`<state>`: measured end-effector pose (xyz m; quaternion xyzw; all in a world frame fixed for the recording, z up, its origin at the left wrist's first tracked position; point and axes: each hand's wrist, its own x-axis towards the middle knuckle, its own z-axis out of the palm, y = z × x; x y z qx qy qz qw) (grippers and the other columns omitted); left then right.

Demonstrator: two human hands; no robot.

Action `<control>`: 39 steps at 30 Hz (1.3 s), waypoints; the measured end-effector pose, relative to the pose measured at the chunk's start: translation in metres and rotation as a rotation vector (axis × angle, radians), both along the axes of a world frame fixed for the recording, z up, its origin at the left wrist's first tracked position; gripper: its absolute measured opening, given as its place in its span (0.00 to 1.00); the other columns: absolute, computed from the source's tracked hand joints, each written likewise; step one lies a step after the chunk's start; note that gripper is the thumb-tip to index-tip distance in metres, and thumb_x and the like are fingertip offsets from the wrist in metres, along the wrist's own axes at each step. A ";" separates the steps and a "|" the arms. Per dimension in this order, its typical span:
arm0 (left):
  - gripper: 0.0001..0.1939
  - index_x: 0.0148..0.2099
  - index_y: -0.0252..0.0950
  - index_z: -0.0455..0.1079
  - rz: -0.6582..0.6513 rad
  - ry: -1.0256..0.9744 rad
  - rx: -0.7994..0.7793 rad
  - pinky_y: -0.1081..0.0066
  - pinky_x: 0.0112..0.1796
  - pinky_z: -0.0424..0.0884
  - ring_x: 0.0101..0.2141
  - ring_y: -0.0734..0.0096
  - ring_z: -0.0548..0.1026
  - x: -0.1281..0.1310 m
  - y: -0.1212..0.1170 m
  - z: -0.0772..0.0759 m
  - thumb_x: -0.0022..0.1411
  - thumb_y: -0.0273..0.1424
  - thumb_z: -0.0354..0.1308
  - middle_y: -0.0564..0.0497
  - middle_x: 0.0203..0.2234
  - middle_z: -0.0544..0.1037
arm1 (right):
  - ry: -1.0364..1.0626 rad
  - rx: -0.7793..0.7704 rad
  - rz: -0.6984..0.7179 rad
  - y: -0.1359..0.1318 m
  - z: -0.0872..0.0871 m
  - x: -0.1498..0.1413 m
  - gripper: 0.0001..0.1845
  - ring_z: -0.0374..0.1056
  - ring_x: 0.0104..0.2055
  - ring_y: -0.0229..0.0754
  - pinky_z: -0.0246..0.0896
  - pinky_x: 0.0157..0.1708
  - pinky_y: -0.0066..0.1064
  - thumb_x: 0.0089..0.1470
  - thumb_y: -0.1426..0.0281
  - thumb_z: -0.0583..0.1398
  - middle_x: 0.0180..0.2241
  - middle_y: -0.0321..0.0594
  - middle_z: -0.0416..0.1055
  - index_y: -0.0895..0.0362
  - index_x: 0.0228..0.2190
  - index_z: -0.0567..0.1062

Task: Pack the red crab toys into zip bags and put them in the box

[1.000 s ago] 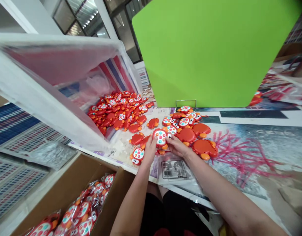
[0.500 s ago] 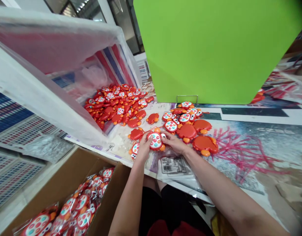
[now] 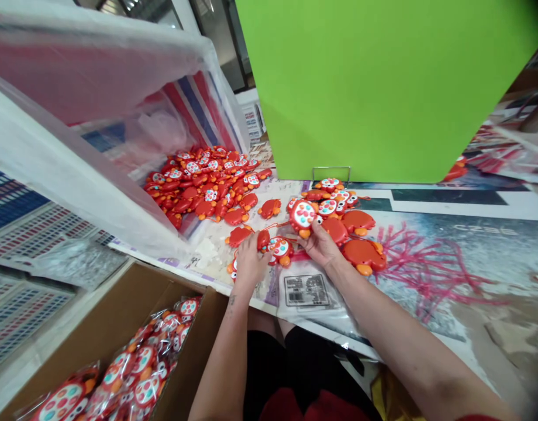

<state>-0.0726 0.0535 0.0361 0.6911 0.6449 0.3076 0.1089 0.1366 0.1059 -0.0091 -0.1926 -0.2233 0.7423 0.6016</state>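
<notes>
My left hand [image 3: 247, 261] rests on the table with its fingers closed on a red crab toy [image 3: 278, 248] that has coloured dot buttons. My right hand [image 3: 322, 247] is a little further right, its fingers holding up a second red crab toy [image 3: 302, 216], dotted face towards me. Both hands lie at the near edge of a small heap of the same toys [image 3: 345, 220]. A clear plastic bag with a printed label [image 3: 307, 290] lies flat on the table just below my hands.
A tipped clear bin [image 3: 67, 158] at the left spills a large heap of red crab toys [image 3: 207, 187]. A cardboard box [image 3: 133, 316] at the lower left holds bagged toys. A green panel [image 3: 383, 88] stands behind. The table carries a printed coral picture [image 3: 427, 275].
The toy held by both hands now sits in my left hand alone. My right hand has moved up and right and taken a second toy from the small heap.
</notes>
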 end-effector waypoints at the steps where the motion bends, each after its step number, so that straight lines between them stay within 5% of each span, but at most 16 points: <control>1: 0.37 0.66 0.34 0.60 0.002 0.076 -0.030 0.47 0.64 0.55 0.65 0.42 0.59 -0.001 0.001 -0.003 0.57 0.36 0.66 0.34 0.65 0.63 | 0.028 0.009 0.010 0.001 0.000 0.002 0.21 0.77 0.44 0.44 0.78 0.37 0.33 0.52 0.59 0.69 0.42 0.38 0.80 0.50 0.45 0.73; 7: 0.28 0.65 0.34 0.61 -0.007 0.154 -0.072 0.53 0.63 0.58 0.63 0.49 0.63 -0.003 0.019 -0.014 0.64 0.28 0.55 0.36 0.63 0.66 | -0.162 0.095 0.233 -0.009 0.005 -0.005 0.27 0.77 0.47 0.44 0.74 0.45 0.33 0.49 0.63 0.71 0.49 0.44 0.77 0.54 0.50 0.74; 15: 0.19 0.59 0.34 0.67 0.056 -0.247 0.083 0.54 0.58 0.65 0.55 0.54 0.71 -0.003 0.025 0.013 0.68 0.32 0.49 0.39 0.54 0.75 | -0.251 0.133 0.240 -0.012 0.007 -0.014 0.37 0.74 0.49 0.42 0.74 0.44 0.34 0.45 0.66 0.73 0.61 0.45 0.65 0.48 0.56 0.69; 25: 0.28 0.63 0.39 0.64 -0.130 -0.876 -0.188 0.63 0.37 0.79 0.40 0.61 0.78 0.028 0.011 0.020 0.64 0.44 0.58 0.43 0.47 0.77 | -0.323 0.169 0.254 -0.015 0.006 -0.018 0.30 0.76 0.36 0.41 0.77 0.33 0.32 0.46 0.60 0.72 0.40 0.38 0.79 0.52 0.49 0.72; 32: 0.22 0.56 0.37 0.70 -0.195 -0.736 -0.160 0.62 0.50 0.74 0.51 0.58 0.75 0.019 0.018 0.008 0.61 0.37 0.61 0.44 0.53 0.76 | -0.360 0.135 0.295 -0.016 0.006 -0.018 0.31 0.75 0.30 0.40 0.72 0.23 0.28 0.43 0.54 0.72 0.35 0.38 0.79 0.54 0.46 0.74; 39: 0.34 0.65 0.38 0.62 -0.239 -0.489 -0.184 0.63 0.56 0.68 0.56 0.58 0.71 0.031 0.006 0.020 0.59 0.39 0.64 0.43 0.60 0.70 | -0.316 0.116 0.203 -0.014 0.007 -0.019 0.26 0.75 0.32 0.38 0.73 0.34 0.28 0.42 0.59 0.73 0.34 0.36 0.80 0.56 0.42 0.77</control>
